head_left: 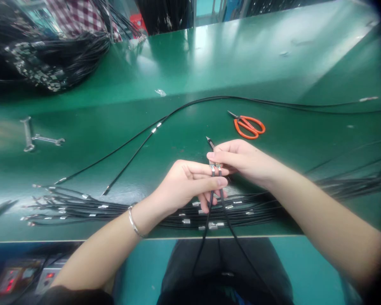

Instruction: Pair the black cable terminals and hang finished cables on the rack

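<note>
My left hand and my right hand meet above the near edge of the green table. Both pinch the same pair of thin black cables, which carry small metal sleeves near the fingertips. The cable ends stick up past my right fingers, and the rest hangs down toward my lap. Under my hands a flat bundle of black cables with metal sleeves lies along the table's front edge. I wear a thin bracelet on my left wrist.
Orange-handled scissors lie just beyond my right hand. Long single cables run across the middle. Two wrenches rest at the left. A heap of black cables sits at the back left beside a person in a checked shirt.
</note>
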Tool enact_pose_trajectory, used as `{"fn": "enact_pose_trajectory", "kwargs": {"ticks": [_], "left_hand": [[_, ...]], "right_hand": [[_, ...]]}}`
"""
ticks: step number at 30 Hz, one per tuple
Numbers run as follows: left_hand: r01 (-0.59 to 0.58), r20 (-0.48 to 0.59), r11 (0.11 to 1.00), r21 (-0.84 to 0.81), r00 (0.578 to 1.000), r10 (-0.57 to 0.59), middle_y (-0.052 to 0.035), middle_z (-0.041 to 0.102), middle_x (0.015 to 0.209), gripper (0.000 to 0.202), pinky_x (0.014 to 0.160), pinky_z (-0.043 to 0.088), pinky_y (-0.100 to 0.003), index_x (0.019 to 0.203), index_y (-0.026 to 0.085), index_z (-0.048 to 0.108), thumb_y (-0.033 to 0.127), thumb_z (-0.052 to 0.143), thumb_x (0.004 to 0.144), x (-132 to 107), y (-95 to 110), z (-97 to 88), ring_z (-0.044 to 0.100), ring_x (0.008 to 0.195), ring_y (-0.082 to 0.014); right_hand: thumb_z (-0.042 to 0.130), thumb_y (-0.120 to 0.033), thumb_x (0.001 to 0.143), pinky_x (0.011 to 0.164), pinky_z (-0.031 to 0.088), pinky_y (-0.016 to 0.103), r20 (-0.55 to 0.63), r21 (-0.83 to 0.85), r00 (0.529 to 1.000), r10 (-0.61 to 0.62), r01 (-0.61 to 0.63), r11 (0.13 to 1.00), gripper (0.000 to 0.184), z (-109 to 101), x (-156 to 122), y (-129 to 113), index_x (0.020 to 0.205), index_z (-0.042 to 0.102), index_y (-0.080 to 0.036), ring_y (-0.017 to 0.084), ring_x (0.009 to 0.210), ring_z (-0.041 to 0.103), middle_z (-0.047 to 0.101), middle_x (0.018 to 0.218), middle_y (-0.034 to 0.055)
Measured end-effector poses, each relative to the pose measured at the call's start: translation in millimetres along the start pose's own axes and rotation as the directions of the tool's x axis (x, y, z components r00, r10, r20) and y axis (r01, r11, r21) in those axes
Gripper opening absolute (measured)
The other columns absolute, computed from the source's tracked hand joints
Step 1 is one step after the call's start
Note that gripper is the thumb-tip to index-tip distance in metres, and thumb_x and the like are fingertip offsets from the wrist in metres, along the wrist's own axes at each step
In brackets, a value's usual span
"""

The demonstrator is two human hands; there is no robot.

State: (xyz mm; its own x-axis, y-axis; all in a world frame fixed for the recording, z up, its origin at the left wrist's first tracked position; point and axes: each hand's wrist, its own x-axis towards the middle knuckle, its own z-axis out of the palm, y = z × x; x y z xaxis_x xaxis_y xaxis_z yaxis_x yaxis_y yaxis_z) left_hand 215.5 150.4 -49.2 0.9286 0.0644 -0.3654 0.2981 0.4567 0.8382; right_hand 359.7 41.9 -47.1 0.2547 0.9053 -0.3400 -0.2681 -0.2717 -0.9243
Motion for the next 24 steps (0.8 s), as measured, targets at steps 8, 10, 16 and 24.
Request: {"fn": "enact_pose_trajectory", "kwargs": {"ticks": [8,10,16,24], "left_hand": [[-0.019,-0.006,1.000,0.008,1.000,0.019,-0.0071,0.072,0.070,0.030,0.038,0.054,-0.018,0.102,0.010,0.075,0.022,0.081,0.074,-1.4,1.5,2.3,0.062,0.051,-0.0114],[-0.022,-0.004,1.000,0.006,1.000,0.022,-0.0072,0.072,0.070,0.030,0.038,0.054,-0.018,0.101,0.010,0.076,0.022,0.081,0.075,-1.4,1.3,2.4,0.062,0.051,-0.0113],[-0.031,0.002,1.000,-0.001,1.000,0.031,-0.0071,0.072,0.070,0.028,0.038,0.054,-0.018,0.101,0.010,0.076,0.021,0.080,0.075,-2.4,1.2,2.4,0.063,0.051,-0.0116],[-0.037,0.007,0.999,-0.003,0.999,0.037,-0.0059,0.072,0.070,0.024,0.038,0.054,-0.016,0.099,0.012,0.076,0.021,0.079,0.077,-2.3,1.4,2.3,0.062,0.051,-0.0105]], "right_hand": [[0.080,-0.051,0.072,0.039,0.020,0.019,0.009,-0.005,1.000,-0.013,0.013,1.000,0.049,0.2,-1.3,0.8,0.054,0.054,-0.014,0.003,0.042,0.028,0.047,0.049,-0.0023],[0.080,-0.051,0.073,0.039,0.020,0.020,0.010,-0.004,1.000,-0.011,0.011,1.000,0.048,0.3,-1.7,0.2,0.054,0.054,-0.014,0.003,0.042,0.028,0.047,0.049,-0.0021],[0.080,-0.051,0.072,0.040,0.019,0.020,0.009,0.001,1.000,-0.014,0.014,1.000,0.048,0.8,-1.3,-0.6,0.054,0.055,-0.014,0.003,0.042,0.027,0.048,0.049,-0.0019],[0.079,-0.050,0.074,0.040,0.018,0.020,0.014,0.004,1.000,-0.019,0.019,1.000,0.047,0.1,-1.2,-0.4,0.055,0.055,-0.014,0.003,0.043,0.027,0.047,0.049,-0.0020]]}}
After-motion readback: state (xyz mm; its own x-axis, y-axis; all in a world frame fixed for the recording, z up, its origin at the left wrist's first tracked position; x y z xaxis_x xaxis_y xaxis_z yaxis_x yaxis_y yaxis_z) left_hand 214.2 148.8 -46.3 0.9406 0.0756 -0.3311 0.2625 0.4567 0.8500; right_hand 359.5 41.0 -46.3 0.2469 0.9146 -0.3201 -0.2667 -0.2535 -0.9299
